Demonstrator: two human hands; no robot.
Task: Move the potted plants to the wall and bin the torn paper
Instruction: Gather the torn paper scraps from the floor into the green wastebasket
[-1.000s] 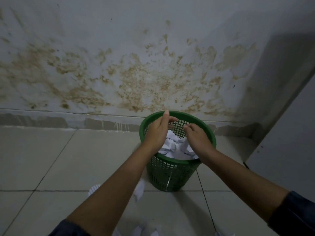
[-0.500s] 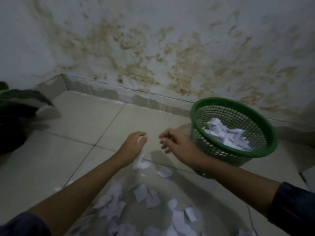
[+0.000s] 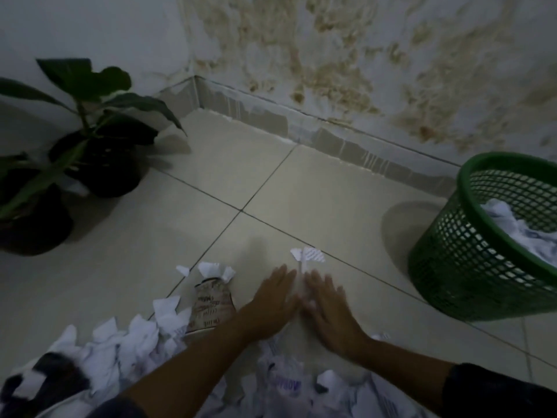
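Torn white paper scraps [image 3: 141, 336] lie heaped on the tiled floor at the bottom of the head view, with a brownish printed piece [image 3: 211, 306] among them. My left hand [image 3: 271, 300] and my right hand [image 3: 328, 306] are side by side low over the floor, fingers straight and spread, blurred by motion. A small scrap [image 3: 310, 255] lies just beyond their fingertips. The green mesh bin [image 3: 458, 263] stands at the right with crumpled paper [image 3: 518, 230] inside. Two potted plants in dark pots [image 3: 108, 170] [image 3: 33, 227] stand at the left by the wall.
A stained white wall [image 3: 361, 70] with a grey skirting runs behind the bin and meets another wall at a corner [image 3: 193, 76]. Pale floor tiles [image 3: 316, 188] lie between the plants and the bin.
My view swung left and down, away from the bin. Both hands left the bin's rim, dropped to the floor and flattened out beside the scrap pile. The potted plants came into view.
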